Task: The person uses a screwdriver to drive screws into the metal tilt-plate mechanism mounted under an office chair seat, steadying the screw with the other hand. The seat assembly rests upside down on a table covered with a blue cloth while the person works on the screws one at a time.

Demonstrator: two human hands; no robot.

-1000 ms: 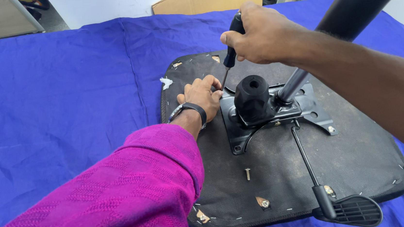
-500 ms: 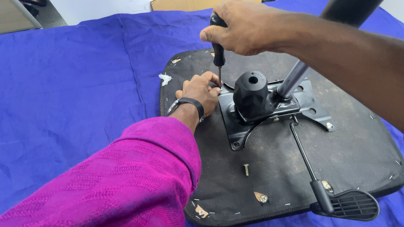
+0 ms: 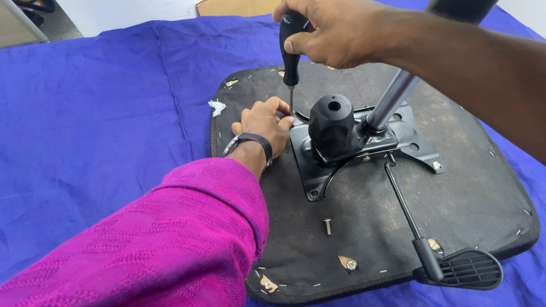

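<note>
The right hand [image 3: 334, 26] clenches a screwdriver [image 3: 290, 46] upright at the seat base's [image 3: 462, 209] 12 o'clock; the left hand [image 3: 264, 124] pinches its tip at the metal plate's [image 3: 314, 169] 10 o'clock corner.

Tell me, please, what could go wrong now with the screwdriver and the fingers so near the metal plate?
1. The left hand has its fingertips right beside the tip of the screwdriver; if it slips, it may jab them.
2. The right hand grips the handle from above, so a tilted shaft might strip the screw head.
3. The loose screw on the seat base could roll off and get lost.
</note>
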